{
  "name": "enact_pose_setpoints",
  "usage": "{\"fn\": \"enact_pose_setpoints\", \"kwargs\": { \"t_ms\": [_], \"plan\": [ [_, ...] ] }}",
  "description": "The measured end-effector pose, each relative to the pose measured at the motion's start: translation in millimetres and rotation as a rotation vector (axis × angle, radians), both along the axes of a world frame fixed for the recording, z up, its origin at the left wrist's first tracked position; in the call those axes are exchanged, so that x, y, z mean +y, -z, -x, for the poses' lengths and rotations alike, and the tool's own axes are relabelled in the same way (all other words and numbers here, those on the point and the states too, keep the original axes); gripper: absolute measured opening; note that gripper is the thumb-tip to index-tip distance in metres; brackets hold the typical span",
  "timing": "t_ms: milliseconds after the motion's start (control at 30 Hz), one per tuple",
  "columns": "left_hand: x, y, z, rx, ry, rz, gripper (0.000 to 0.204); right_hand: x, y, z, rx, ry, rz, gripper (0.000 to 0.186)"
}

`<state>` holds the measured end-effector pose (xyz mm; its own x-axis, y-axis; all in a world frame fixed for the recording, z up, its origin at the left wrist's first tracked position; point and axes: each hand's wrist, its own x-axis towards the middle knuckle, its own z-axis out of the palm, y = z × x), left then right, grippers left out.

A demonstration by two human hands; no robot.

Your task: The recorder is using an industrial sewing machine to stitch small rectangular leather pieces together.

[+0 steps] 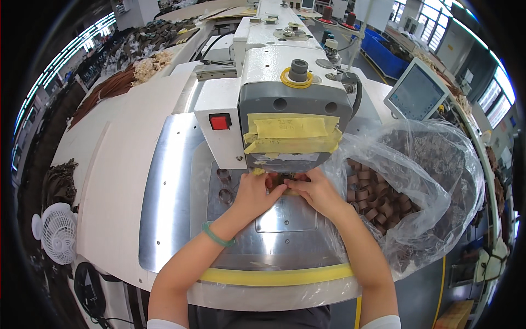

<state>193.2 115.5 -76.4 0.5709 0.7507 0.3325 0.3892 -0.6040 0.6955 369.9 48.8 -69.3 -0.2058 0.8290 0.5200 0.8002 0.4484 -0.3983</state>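
Note:
Both of my hands meet under the head of a white and grey industrial sewing machine (296,101). My left hand (256,191), with a green bangle (218,234) on its wrist, has its fingers bent inward at the needle area. From the other side my right hand (315,191) comes in, thumb and fingers closed toward the same spot. What they pinch there is small and mostly hidden by the fingers and the machine. Two brown ring-shaped loops (225,196) lie on the metal plate just left of my left hand.
A clear plastic bag (438,181) of brown loops (378,197) stands open at the right. Behind it is a tilted screen (417,89). A red switch (219,122) sits on the machine's left box. Yellow tape (276,276) runs along the table's front edge; a white fan (58,233) stands left.

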Motion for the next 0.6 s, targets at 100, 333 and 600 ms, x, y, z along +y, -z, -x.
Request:
{"fn": "enact_pose_setpoints", "kwargs": {
  "t_ms": [100,333,600],
  "plan": [
    [6.2,2.4,-1.2,-0.024,-0.009,-0.007,0.022,4.9,6.8,3.6,0.058,0.047,0.025,0.019],
    [7.8,5.6,-6.5,-0.008,-0.087,0.049,0.024,10.1,14.0,0.3,0.141,0.063,0.041,0.017],
    [5.8,6.3,-9.6,-0.01,-0.131,-0.027,0.023,8.4,-6.8,11.7,0.405,0.403,0.38,0.018]
  ]
}}
